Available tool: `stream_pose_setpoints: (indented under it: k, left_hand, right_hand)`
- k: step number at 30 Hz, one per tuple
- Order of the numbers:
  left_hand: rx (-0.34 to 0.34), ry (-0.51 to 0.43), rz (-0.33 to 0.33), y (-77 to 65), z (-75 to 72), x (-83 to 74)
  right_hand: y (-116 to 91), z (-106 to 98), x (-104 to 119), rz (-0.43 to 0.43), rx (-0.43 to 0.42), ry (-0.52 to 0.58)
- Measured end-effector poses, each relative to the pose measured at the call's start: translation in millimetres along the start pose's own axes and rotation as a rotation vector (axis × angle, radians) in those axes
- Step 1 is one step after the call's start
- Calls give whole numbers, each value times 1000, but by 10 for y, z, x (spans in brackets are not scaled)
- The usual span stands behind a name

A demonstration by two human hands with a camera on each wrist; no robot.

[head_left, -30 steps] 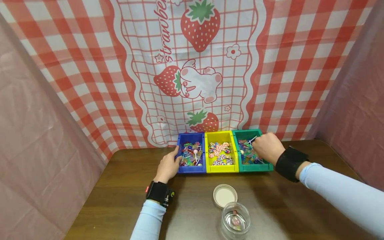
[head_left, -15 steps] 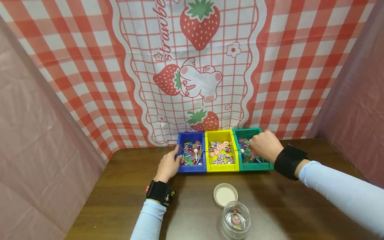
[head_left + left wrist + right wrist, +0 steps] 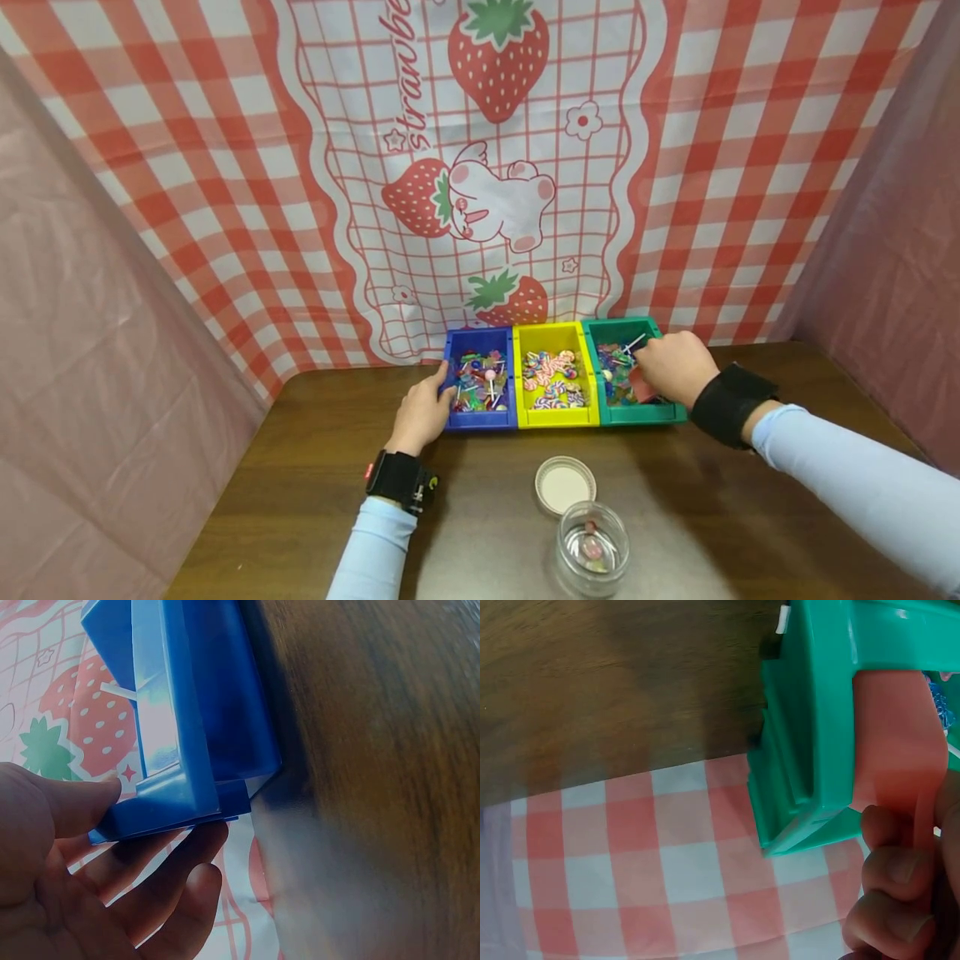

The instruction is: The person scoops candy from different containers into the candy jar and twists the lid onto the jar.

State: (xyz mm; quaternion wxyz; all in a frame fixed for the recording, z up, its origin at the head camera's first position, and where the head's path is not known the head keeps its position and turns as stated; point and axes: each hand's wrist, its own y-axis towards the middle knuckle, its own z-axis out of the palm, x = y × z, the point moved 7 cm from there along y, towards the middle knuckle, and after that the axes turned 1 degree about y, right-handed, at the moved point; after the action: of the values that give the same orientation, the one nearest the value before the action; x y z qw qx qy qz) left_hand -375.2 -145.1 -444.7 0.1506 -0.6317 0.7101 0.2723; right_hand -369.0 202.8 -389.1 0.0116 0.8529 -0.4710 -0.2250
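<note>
Three joined bins stand at the back of the table: blue [image 3: 480, 421], yellow [image 3: 557, 418] and green [image 3: 643, 415]. My left hand [image 3: 420, 414] grips the blue bin's left wall; in the left wrist view the thumb [image 3: 86, 804] lies on the rim and the fingers are on the outer side. Over the green bin, my right hand [image 3: 678, 365] holds a reddish-pink scoop [image 3: 900, 735] by its handle. The scoop's head is inside the bin, beside its wall. Small colourful candy-like pieces and lollipop shapes fill the blue and green bins; the yellow one holds striped swirls.
Nearer me, an open glass jar [image 3: 592, 554] with a few small pieces in it stands on the brown table [image 3: 315, 500]. A round cream lid [image 3: 565, 487] lies just behind it. A red-checked strawberry cloth [image 3: 498, 167] hangs behind the bins.
My right hand shifted slightly left over the green bin, then back right, and more of the scoop's head now shows. The left hand keeps its grip on the blue bin.
</note>
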Motion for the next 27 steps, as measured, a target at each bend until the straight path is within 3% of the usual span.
stream_pose_setpoints:
  k: [11, 22, 27]
  left_hand:
    - [7, -3, -12, 15, 4, -4]
    - [7, -3, -6, 17, 12, -3]
    - [9, 2, -8, 9, 14, -9]
  right_hand:
    - [-30, 44, -135, 165, 47, 246]
    - [-42, 166, -99, 227, 103, 313]
    - [-51, 256, -93, 268, 169, 348]
